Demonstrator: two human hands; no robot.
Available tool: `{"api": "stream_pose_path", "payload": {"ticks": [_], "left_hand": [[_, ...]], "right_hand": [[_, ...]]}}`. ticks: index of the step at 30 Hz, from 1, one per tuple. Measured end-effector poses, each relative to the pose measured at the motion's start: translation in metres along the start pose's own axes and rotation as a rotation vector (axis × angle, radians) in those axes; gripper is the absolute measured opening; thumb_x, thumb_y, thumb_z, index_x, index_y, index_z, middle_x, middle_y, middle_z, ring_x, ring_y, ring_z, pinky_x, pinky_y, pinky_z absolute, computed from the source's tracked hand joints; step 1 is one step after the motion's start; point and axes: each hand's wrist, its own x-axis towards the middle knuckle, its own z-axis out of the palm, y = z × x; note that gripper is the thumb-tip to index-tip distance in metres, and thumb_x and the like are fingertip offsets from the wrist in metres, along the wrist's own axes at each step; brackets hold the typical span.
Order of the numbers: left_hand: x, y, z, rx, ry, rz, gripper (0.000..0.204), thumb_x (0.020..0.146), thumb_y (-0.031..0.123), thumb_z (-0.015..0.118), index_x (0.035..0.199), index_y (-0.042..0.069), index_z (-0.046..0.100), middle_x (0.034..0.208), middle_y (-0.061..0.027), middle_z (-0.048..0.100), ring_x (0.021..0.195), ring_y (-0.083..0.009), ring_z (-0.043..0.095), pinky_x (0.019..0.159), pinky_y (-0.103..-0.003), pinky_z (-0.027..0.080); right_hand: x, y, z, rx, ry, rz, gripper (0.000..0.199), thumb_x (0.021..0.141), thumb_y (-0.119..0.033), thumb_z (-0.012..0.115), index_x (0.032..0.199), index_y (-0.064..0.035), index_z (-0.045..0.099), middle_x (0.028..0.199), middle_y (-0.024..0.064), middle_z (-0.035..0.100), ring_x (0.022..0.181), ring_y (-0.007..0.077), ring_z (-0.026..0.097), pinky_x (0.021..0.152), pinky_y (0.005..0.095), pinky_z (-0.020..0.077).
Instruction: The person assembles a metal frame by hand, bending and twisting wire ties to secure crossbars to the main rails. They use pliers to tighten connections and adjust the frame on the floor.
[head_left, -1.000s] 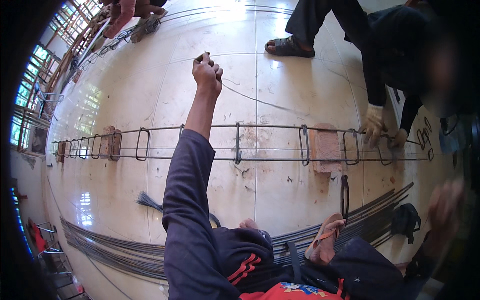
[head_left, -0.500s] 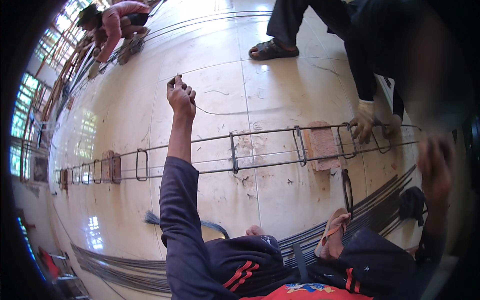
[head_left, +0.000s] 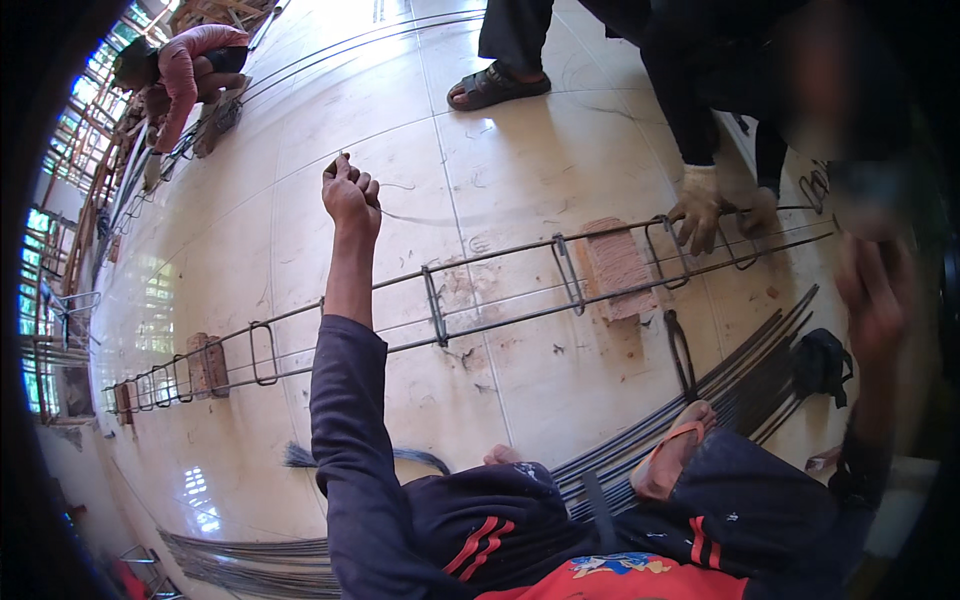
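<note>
My left hand (head_left: 350, 195) is raised with its arm stretched out over the floor, fingers closed on a thin tie wire (head_left: 412, 219). The wire trails from the fist to the right and fades into blur. At the far right edge my right hand (head_left: 876, 290) is lifted, its fingers smeared by motion; whether it holds anything does not show. Below my left hand, a long rebar cage (head_left: 435, 305) with rectangular stirrups runs across the floor. A co-worker's gloved hand (head_left: 697, 210) grips the cage near its right end.
Bricks (head_left: 618, 270) prop the cage up. Bundled steel rods (head_left: 715, 385) lie by my sandalled foot (head_left: 675, 450), with a black bag (head_left: 822, 365) beside them. A wire bundle (head_left: 300, 457) lies near my left arm. Another person (head_left: 190, 75) crouches at far left.
The view has shifted, so the cage appears more slanted. My left hand stays raised with the wire. My right hand remains at the right edge, blurred. The co-worker keeps hold of the cage.
</note>
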Motion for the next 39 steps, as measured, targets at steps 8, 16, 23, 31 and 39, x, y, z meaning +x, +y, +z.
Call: {"api": "stream_pose_path", "payload": {"ticks": [8,16,23,31,39], "left_hand": [[0.010,-0.043,0.041,-0.016,-0.114,0.011,0.009,0.095,0.017,0.047,0.094,0.008,0.045,0.061,0.0034,0.036,0.043,-0.0051,0.026,0.037,-0.022,0.020],[0.002,-0.050,0.044,0.231,-0.194,0.014,0.013,0.095,0.019,0.048,0.094,0.006,0.049,0.062,0.0047,0.034,0.043,-0.0036,0.026,0.037,-0.021,0.020],[0.016,-0.095,0.045,-0.126,0.025,-0.120,0.015,0.096,0.020,0.045,0.096,0.006,0.048,0.060,0.0046,0.032,0.042,-0.0055,0.023,0.037,-0.022,0.020],[-0.004,-0.087,0.041,0.639,-0.157,0.135,0.018,0.094,0.019,0.047,0.089,0.003,0.053,0.055,0.0047,0.039,0.042,-0.0038,0.033,0.037,-0.023,0.027],[-0.016,-0.101,0.081,1.011,-0.060,0.524,0.026,0.092,0.021,0.049,0.092,-0.005,0.054,0.062,-0.0111,0.052,0.061,-0.0192,0.051,0.062,-0.037,0.043]], "right_hand": [[-0.076,0.031,0.068,0.213,-1.688,0.157,0.031,0.077,-0.014,0.061,0.105,-0.0038,0.063,0.092,0.0143,0.066,0.087,0.0311,0.063,0.076,0.0402,0.0492],[0.010,0.070,0.002,0.035,-0.078,0.446,0.014,0.090,-0.016,0.048,0.096,-0.0080,0.058,0.065,0.0065,0.054,0.048,0.0267,0.050,0.047,0.0388,0.0435],[-0.073,0.024,0.073,0.117,-1.767,0.276,0.030,0.080,-0.014,0.056,0.108,-0.0024,0.061,0.098,0.0138,0.066,0.087,0.0295,0.063,0.076,0.0372,0.0478],[0.019,0.067,-0.019,0.092,0.158,0.381,0.011,0.088,-0.012,0.057,0.080,-0.0046,0.060,0.069,0.0031,0.055,0.058,0.0115,0.052,0.051,0.0274,0.0417],[-0.091,0.034,0.045,0.639,-1.698,0.282,0.025,0.080,-0.018,0.060,0.100,-0.0042,0.066,0.088,0.0121,0.066,0.083,0.0308,0.064,0.067,0.0385,0.0487]]}}
